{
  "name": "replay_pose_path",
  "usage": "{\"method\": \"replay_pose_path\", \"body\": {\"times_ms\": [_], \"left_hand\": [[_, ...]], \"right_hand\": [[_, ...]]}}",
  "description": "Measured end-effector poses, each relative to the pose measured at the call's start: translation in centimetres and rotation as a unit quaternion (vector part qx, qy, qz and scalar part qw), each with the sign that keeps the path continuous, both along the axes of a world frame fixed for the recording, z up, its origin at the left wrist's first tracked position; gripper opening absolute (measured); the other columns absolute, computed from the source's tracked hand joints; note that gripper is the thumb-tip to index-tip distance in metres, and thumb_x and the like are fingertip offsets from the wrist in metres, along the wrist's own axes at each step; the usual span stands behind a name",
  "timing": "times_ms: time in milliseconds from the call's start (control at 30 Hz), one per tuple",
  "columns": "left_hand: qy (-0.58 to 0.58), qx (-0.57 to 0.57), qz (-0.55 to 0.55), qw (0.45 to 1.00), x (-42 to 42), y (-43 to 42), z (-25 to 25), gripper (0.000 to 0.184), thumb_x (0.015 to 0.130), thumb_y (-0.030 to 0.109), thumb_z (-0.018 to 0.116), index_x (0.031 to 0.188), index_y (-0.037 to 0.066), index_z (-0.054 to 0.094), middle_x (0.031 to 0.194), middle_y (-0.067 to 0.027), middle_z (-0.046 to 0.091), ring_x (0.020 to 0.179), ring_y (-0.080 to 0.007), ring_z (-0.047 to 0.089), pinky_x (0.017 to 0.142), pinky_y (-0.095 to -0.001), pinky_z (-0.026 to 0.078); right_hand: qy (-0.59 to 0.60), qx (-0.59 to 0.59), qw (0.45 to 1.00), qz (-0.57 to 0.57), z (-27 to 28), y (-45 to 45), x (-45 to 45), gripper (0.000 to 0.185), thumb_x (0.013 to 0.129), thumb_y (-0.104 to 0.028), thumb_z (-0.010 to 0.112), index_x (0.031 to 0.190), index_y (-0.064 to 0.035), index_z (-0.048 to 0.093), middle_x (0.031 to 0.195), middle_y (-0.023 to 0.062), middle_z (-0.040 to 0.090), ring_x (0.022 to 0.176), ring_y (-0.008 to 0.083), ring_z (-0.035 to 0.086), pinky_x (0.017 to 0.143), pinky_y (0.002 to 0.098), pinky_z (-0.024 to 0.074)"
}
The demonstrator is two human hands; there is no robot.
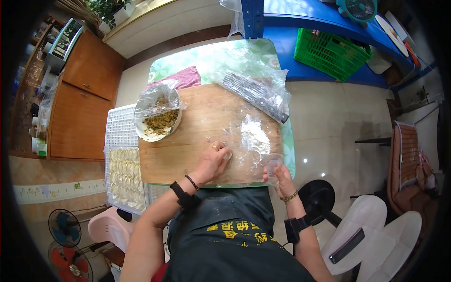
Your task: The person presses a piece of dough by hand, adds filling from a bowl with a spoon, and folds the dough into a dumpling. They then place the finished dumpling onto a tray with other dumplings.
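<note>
Over the front part of a wooden board [188, 160], my left hand [213, 162] is closed, with a small pale piece, perhaps dough, at its fingertips. My right hand [278, 177] grips a clear cup [274, 168] at the board's right front corner. White flour [255, 135] lies on the board just beyond the cup. At the board's left stands a white bowl of chopped filling [160, 123], partly covered by clear plastic. A plastic-wrapped dark object [256, 96] rests across the board's back right corner.
Left of the board, a tray [126, 176] holds several rows of dumplings, with an unfilled white grid tray [122, 126] behind it. A pink cloth [181, 79] lies behind the bowl. White chair [361, 230] and black round seat [317, 199] stand at the right.
</note>
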State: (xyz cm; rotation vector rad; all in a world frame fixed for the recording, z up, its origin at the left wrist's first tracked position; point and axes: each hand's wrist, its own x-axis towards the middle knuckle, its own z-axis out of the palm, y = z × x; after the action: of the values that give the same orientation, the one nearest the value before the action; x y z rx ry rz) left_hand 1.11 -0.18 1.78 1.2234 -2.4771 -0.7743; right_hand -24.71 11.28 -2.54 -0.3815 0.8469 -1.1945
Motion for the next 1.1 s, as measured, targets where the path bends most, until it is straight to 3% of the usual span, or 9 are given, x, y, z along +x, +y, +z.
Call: {"method": "replay_pose_path", "body": {"times_ms": [233, 333, 433, 500, 600, 733, 833, 1033, 1100], "left_hand": [[0.033, -0.056, 0.053, 0.997, -0.8, 0.9, 0.7, 0.042, 0.076, 0.013, 0.071, 0.114, 0.004, 0.054, 0.102, -0.0160, 0.056, 0.090, -0.0361, 0.058, 0.077, -0.0428, 0.048], [-0.029, 0.016, 0.056, 0.998, -0.6, 0.8, -0.2, 0.040, 0.077, 0.016, 0.070, 0.113, 0.006, 0.056, 0.109, -0.0181, 0.054, 0.094, -0.0361, 0.056, 0.078, -0.0422, 0.047], [0.013, 0.064, 0.074, 0.995, -0.3, 0.6, 0.0, 0.030, 0.080, 0.016, 0.067, 0.107, 0.004, 0.061, 0.101, -0.0174, 0.058, 0.089, -0.0345, 0.059, 0.074, -0.0412, 0.048], [0.088, 0.170, 0.138, 0.972, 0.2, 0.4, 0.5, 0.019, 0.083, 0.016, 0.063, 0.096, 0.001, 0.065, 0.087, -0.0163, 0.061, 0.079, -0.0329, 0.061, 0.070, -0.0403, 0.048], [0.107, 0.123, 0.170, 0.972, 1.5, -0.5, -0.6, 0.018, 0.084, 0.015, 0.061, 0.091, 0.001, 0.068, 0.077, -0.0163, 0.062, 0.075, -0.0314, 0.061, 0.068, -0.0387, 0.048], [0.054, 0.115, 0.232, 0.964, 1.6, -1.5, -0.1, 0.015, 0.084, 0.017, 0.063, 0.086, 0.002, 0.065, 0.081, -0.0163, 0.061, 0.075, -0.0320, 0.060, 0.067, -0.0393, 0.048], [-0.020, 0.084, 0.173, 0.981, 0.9, -0.3, 0.5, 0.016, 0.081, 0.012, 0.065, 0.094, 0.002, 0.065, 0.092, -0.0148, 0.062, 0.078, -0.0298, 0.060, 0.071, -0.0381, 0.049], [0.042, -0.056, -0.005, 0.998, 1.1, 0.1, 0.6, 0.025, 0.075, 0.009, 0.070, 0.098, 0.004, 0.061, 0.100, -0.0163, 0.056, 0.095, -0.0348, 0.056, 0.080, -0.0412, 0.047], [0.048, -0.040, 0.040, 0.997, 0.8, 0.5, 1.5, 0.027, 0.076, 0.009, 0.070, 0.100, 0.004, 0.060, 0.100, -0.0168, 0.056, 0.096, -0.0354, 0.055, 0.081, -0.0419, 0.047]], "right_hand": [[0.001, 0.008, 1.000, 0.003, 0.2, 0.0, 0.1, 0.053, 0.085, -0.045, 0.069, 0.114, -0.0041, 0.050, 0.093, 0.0070, 0.062, 0.077, 0.0143, 0.064, 0.072, 0.0327, 0.0552], [0.000, 0.006, 1.000, 0.005, 0.1, -0.1, 0.0, 0.055, 0.085, -0.045, 0.070, 0.115, -0.0040, 0.050, 0.093, 0.0070, 0.062, 0.077, 0.0141, 0.064, 0.072, 0.0327, 0.0554], [0.008, 0.008, 1.000, 0.005, 0.1, 0.0, 0.0, 0.056, 0.084, -0.045, 0.070, 0.116, -0.0037, 0.050, 0.093, 0.0072, 0.061, 0.077, 0.0140, 0.064, 0.072, 0.0327, 0.0554], [0.011, 0.009, 1.000, 0.006, 0.2, 0.0, 0.3, 0.057, 0.084, -0.045, 0.070, 0.117, -0.0034, 0.049, 0.093, 0.0074, 0.061, 0.077, 0.0140, 0.063, 0.072, 0.0327, 0.0553], [0.004, 0.004, 1.000, 0.006, 0.3, -0.1, 0.3, 0.059, 0.083, -0.045, 0.071, 0.117, -0.0030, 0.049, 0.092, 0.0076, 0.061, 0.076, 0.0140, 0.063, 0.071, 0.0326, 0.0552], [0.014, 0.005, 1.000, 0.003, 0.1, 0.0, 0.2, 0.058, 0.084, -0.046, 0.070, 0.117, -0.0027, 0.048, 0.092, 0.0078, 0.061, 0.076, 0.0142, 0.062, 0.070, 0.0324, 0.0550], [0.016, 0.007, 1.000, 0.006, 0.0, 0.0, 0.2, 0.057, 0.085, -0.046, 0.069, 0.116, -0.0027, 0.048, 0.092, 0.0080, 0.061, 0.075, 0.0143, 0.062, 0.070, 0.0324, 0.0551], [0.022, 0.005, 1.000, 0.006, 0.0, 0.0, 0.2, 0.058, 0.084, -0.046, 0.069, 0.116, -0.0025, 0.048, 0.092, 0.0081, 0.061, 0.075, 0.0144, 0.062, 0.070, 0.0325, 0.0551], [0.023, 0.006, 1.000, 0.007, 0.0, -0.1, 0.3, 0.058, 0.084, -0.047, 0.069, 0.116, -0.0025, 0.048, 0.092, 0.0080, 0.061, 0.075, 0.0145, 0.063, 0.070, 0.0325, 0.0551]]}}
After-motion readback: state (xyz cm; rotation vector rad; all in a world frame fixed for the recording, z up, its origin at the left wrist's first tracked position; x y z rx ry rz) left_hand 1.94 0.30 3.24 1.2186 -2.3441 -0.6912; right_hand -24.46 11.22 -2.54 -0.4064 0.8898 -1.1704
